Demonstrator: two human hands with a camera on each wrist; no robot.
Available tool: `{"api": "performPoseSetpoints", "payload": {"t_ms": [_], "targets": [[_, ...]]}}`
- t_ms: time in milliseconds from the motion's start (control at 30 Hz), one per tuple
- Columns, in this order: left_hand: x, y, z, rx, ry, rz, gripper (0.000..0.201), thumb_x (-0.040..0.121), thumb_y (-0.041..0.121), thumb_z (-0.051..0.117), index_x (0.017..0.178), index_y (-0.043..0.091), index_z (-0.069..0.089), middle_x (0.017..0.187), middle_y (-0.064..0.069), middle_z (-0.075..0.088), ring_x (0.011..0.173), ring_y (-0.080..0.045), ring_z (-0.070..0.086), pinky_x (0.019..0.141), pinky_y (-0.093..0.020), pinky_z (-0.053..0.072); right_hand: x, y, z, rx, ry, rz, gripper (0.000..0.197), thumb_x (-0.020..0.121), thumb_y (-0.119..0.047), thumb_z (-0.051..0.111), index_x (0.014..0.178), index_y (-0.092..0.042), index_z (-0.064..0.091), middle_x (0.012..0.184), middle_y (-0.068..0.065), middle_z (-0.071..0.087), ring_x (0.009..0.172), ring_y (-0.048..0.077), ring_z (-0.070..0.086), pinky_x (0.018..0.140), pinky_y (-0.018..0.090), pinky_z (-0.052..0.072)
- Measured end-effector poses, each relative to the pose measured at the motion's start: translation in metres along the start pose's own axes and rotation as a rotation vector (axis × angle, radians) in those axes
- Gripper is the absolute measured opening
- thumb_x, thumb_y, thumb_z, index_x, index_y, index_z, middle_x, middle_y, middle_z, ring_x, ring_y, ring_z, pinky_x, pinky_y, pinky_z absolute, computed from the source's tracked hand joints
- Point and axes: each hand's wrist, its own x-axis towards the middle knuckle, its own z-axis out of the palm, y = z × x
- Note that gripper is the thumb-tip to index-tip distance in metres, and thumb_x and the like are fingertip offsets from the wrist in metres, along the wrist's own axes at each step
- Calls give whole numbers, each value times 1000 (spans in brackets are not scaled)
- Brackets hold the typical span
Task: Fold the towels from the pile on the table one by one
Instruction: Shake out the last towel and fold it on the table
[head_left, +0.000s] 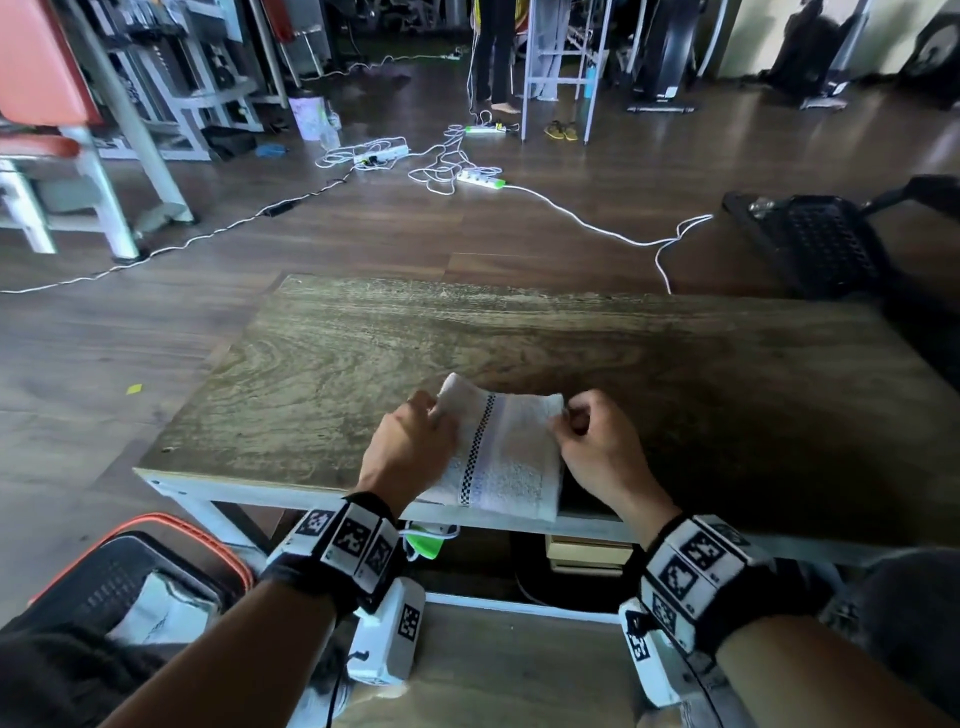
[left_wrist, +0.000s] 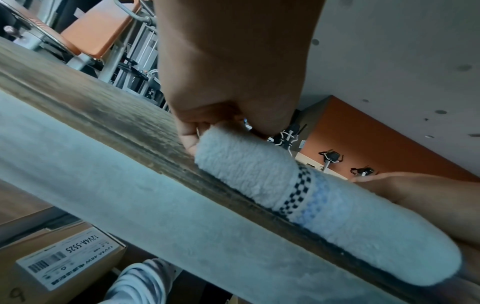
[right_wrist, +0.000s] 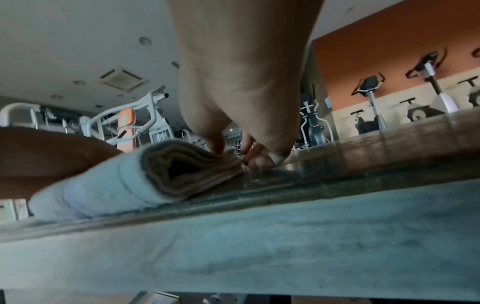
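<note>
Towel (head_left: 511, 457) is seen lying folded into a thick rectangle at the near edge of the table (head_left: 322, 364), roughly at the middle of that edge, with its near end flush with or slightly over the edge. White terry cloth is noted, with one dark checked stripe running from near end to far end and a pale blue band beside it. In the right wrist view the right-hand side of the towel (right_wrist: 166, 174) is shown as several stacked layers with a hollow between them.

Left hand (head_left: 415, 441) is placed at the far left corner of the towel; in the left wrist view the fingers (left_wrist: 189, 139) are curled and the corner of the cloth is pinched between them and the thumb. Right hand (head_left: 597, 447) is placed at the far right corner; its fingertips (right_wrist: 259, 158) are bent down onto the stacked edges there, and the corner is nipped between thumb and fingers. Both wrists are held above the near edge of the table.

Black basket (head_left: 130, 582) with an orange rim is seen on the floor off the near left corner of the table, with white cloth in it. White cables (head_left: 447, 166) are seen strewn on the floor beyond the far edge.
</note>
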Motion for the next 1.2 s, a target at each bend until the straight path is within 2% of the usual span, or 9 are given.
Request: {"api": "performPoseSetpoints", "payload": {"t_ms": [100,200,300,367,467,600,800,967,1200], "targets": [[9,-1,2,87,-39,92,27,97,31,49,117,14,53,77,-6,64,62,-26,60,52,-27,42,3,4,-2,-134,-36,-136,46,95,-41,57,134,-17,53,132,2,56,125,23,51,103,42,46],[38,4,-14,231,4,178,25,103,29,41,117,9,48,67,-3,56,50,-17,50,45,-23,36,3,3,-6,-198,-131,-210,35,91,-51,55,108,-23,65,100,-5,70,94,16,65,82,43,55],[62,12,-41,318,116,206,33,96,39,50,120,16,48,106,-13,61,92,-28,56,81,-40,44,-2,-5,-7,-225,-242,-211,27,94,-47,58,89,-23,67,80,-5,68,74,12,64,71,38,54],[59,16,-49,343,91,270,38,93,46,54,121,22,50,122,-12,53,109,-28,47,88,-42,39,-4,-7,-3,-200,-194,-235,18,94,-41,60,93,-24,66,79,-7,66,72,10,62,72,37,54],[31,12,-45,324,-171,353,53,88,56,59,132,32,43,139,-3,44,119,-21,45,100,-45,43,-8,-10,7,-165,-185,-262,17,92,-32,62,107,-26,66,86,-13,65,82,7,62,82,40,54],[0,-21,-28,478,-314,471,86,74,82,43,149,43,22,159,7,24,146,-18,22,120,-44,17,-17,-20,25,-153,-180,-321,25,91,-25,65,116,-23,65,106,-6,69,104,16,61,94,41,50],[-5,-54,-24,377,-176,608,63,93,63,32,152,41,24,161,7,26,149,-15,19,120,-43,21,-24,-13,40,-82,-145,-235,43,79,-58,51,117,-39,56,114,-21,65,115,15,58,104,46,42],[7,-63,-30,275,-180,700,45,97,39,39,140,34,51,147,0,49,141,-18,39,113,-47,35,-29,-16,39,-224,-133,-269,19,88,-45,64,107,-39,60,116,-18,57,121,15,43,96,31,23],[-14,-49,-38,407,-139,640,62,90,48,61,147,34,40,156,2,35,148,-17,24,121,-41,20,-28,-15,38,-199,-186,-260,13,91,-45,62,102,-51,64,120,-25,51,126,13,36,102,31,17]]}}
